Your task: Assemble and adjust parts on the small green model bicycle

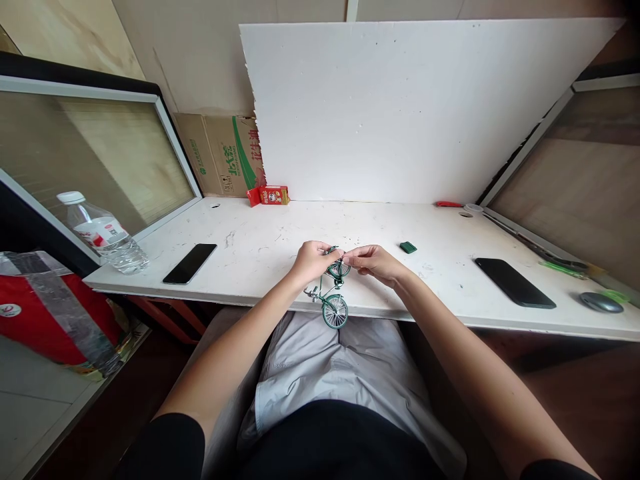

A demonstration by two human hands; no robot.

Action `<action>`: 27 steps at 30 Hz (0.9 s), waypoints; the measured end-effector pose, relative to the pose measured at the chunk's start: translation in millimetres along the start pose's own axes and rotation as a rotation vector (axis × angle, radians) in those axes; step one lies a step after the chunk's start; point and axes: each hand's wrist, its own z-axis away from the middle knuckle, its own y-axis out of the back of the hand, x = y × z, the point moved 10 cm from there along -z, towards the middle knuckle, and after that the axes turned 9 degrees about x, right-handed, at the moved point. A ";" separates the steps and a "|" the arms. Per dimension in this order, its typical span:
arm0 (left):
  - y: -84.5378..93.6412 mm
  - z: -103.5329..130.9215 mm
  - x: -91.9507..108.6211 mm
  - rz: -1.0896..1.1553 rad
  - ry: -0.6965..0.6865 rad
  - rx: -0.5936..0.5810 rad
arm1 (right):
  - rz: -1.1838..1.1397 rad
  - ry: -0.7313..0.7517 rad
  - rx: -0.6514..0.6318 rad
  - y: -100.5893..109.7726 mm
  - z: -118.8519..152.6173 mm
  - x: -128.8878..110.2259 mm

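Note:
A small green model bicycle (335, 311) is held at the table's front edge, one spoked wheel hanging nearest my lap and its handlebars pointing left. My left hand (315, 257) grips the bicycle's far end with fingers pinched near the seat. From the right, my right hand (373, 261) pinches at the same far end beside the other wheel; the thumb and forefinger meet there, and whatever small part they hold is too small to make out. A small dark green piece (408, 247) lies on the table beyond my right hand.
On the white table (270, 233) are a black phone (190, 263) at left, another phone (514, 283) and a mouse (601, 302) at right, a water bottle (106, 233), a red box (274, 195) and a red object (449, 204) at the back.

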 end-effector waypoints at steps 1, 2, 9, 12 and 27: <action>-1.5 -0.9 -4.3 0.033 0.024 -0.013 | -0.004 -0.017 0.008 -0.4 0.4 0.4; -3.6 -1.6 -8.6 0.071 0.052 -0.030 | -0.007 -0.031 0.010 -1.0 1.0 0.5; -14.7 -2.1 -28.8 0.257 0.178 -0.105 | 0.051 -0.067 0.036 4.8 1.5 0.2; -17.0 -2.1 -34.6 0.283 0.207 -0.134 | 0.063 -0.063 0.047 6.3 1.0 0.5; -11.8 1.9 -41.7 0.254 0.313 -0.122 | 0.159 -0.023 0.065 -3.1 10.8 -10.9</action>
